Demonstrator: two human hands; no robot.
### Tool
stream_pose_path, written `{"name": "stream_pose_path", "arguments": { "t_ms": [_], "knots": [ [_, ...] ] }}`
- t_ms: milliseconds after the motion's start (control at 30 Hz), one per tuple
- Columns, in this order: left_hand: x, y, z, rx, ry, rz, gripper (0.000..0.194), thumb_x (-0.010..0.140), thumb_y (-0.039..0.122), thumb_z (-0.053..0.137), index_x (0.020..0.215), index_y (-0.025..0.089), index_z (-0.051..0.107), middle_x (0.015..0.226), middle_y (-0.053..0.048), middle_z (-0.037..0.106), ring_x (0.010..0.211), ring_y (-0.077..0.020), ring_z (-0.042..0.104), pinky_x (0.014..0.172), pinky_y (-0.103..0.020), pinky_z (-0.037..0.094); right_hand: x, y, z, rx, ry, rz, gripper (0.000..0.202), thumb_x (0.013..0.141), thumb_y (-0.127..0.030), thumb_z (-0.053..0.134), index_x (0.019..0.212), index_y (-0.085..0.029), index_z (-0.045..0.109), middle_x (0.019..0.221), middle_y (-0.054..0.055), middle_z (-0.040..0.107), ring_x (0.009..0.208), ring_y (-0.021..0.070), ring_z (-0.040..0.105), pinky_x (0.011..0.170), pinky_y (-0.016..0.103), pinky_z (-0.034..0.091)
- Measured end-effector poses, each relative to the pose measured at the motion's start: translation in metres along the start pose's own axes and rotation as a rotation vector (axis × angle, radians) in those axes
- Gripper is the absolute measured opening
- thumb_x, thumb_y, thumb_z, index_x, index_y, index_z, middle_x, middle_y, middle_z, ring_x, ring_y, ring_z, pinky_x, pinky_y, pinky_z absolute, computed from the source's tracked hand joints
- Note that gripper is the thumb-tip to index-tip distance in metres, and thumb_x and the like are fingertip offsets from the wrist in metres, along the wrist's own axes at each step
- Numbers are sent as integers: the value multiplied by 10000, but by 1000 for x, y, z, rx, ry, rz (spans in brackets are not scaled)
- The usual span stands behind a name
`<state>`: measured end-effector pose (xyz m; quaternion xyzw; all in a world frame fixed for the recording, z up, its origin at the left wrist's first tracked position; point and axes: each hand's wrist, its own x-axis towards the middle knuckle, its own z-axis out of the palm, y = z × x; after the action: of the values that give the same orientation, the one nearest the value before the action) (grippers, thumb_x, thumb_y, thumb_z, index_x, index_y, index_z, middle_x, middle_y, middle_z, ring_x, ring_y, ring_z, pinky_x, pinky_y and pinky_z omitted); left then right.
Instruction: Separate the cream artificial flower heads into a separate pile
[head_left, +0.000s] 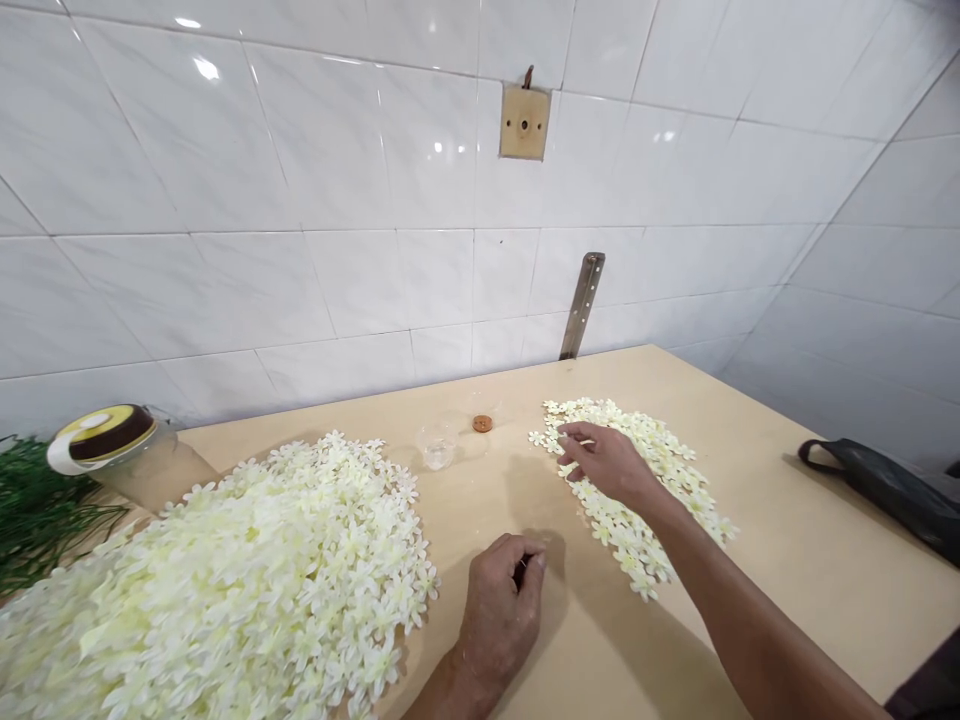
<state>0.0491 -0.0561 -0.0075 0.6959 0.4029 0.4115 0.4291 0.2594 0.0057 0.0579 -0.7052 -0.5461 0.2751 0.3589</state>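
My left hand (pixel 504 600) is closed near the front middle of the table, thumb and forefinger pinched together; what they hold is too small to make out. My right hand (pixel 604 460) reaches over the left edge of a flat spread of pale yellow-white flowers (pixel 667 470), its fingers apart and close to the blossoms. A large heap of similar white flowers (pixel 277 570) covers the left side of the table. Between the two groups, towards the back, lie a small brown round object (pixel 482 424) and a small clear cup (pixel 439 453).
A clear jug (pixel 161 465) with a yellow and brown lid stands at the back left, beside green artificial foliage (pixel 37 510). A black pouch (pixel 885 490) lies at the right. A metal bracket (pixel 582 305) leans by the tiled wall (pixel 337 280) behind the table (pixel 480 510).
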Motion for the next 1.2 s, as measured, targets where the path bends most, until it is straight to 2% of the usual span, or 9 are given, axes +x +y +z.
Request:
{"name": "stream_pose_path", "arguments": {
  "t_ms": [200, 367, 467, 700, 767, 867, 1000, 1067, 1200],
  "knots": [
    [13, -4, -11, -233, 228, -195, 319, 886, 422, 566, 1033, 150, 642, 631, -15, 628, 517, -120, 563, 512, -218, 458, -29, -7, 52, 3, -185, -187, 293, 883, -333, 549, 1075, -159, 686, 842, 73, 733, 661, 177, 694, 616, 272, 528],
    [28, -9, -24, -328, 385, -216, 363, 852, 464, 609, 1037, 153, 582, 617, 10, 626, 493, -105, 559, 523, -217, 487, -38, -24, 75, -19, -253, -321, 217, 894, -308, 545, 963, -174, 701, 792, 48, 725, 675, 160, 638, 610, 245, 463],
    [33, -11, -28, -354, 398, -243, 344, 837, 459, 625, 990, 155, 577, 613, 10, 631, 512, -121, 592, 526, -229, 504, -41, -29, 81, -17, -290, -392, 291, 927, -299, 494, 726, -183, 670, 654, 9, 668, 601, 132, 563, 583, 227, 408],
    [32, -16, -25, -360, 321, -318, 304, 829, 456, 620, 869, 157, 588, 594, 4, 627, 485, -141, 605, 485, -247, 504, -49, -23, 82, 62, -299, -431, 320, 939, -256, 468, 689, -194, 657, 631, -15, 640, 584, 118, 539, 601, 219, 403],
    [31, -18, -23, -349, 306, -316, 286, 832, 436, 620, 878, 155, 588, 618, 3, 635, 450, -124, 575, 459, -237, 485, -52, -21, 82, 50, -276, -432, 291, 935, -270, 492, 722, -201, 678, 651, -7, 656, 615, 129, 565, 624, 228, 419],
    [30, -20, -21, -375, 306, -298, 290, 838, 420, 621, 957, 158, 583, 723, -14, 673, 440, -105, 556, 447, -232, 476, -54, -15, 83, 96, -249, -394, 181, 898, -291, 564, 932, -218, 726, 849, 31, 723, 770, 168, 634, 705, 254, 476],
    [28, -20, -20, -407, 314, -307, 283, 841, 415, 625, 951, 157, 582, 706, -6, 662, 439, -104, 553, 446, -228, 472, -55, -6, 86, 234, -283, -289, 324, 873, -297, 596, 1179, -218, 669, 1047, 63, 728, 867, 195, 674, 777, 296, 534],
    [28, -19, -20, -400, 319, -326, 277, 849, 422, 617, 908, 153, 588, 621, 9, 624, 439, -112, 552, 446, -224, 464, -55, -5, 85, 233, -250, -282, 321, 867, -299, 607, 1173, -231, 675, 1044, 55, 733, 879, 204, 681, 793, 309, 541],
    [26, -15, -21, -396, 283, -330, 294, 885, 445, 570, 824, 158, 578, 548, 12, 591, 446, -117, 551, 452, -218, 455, -54, -8, 80, 176, -223, -332, 195, 899, -329, 579, 932, -257, 757, 856, 33, 749, 749, 195, 682, 723, 298, 541]
  ]
}}
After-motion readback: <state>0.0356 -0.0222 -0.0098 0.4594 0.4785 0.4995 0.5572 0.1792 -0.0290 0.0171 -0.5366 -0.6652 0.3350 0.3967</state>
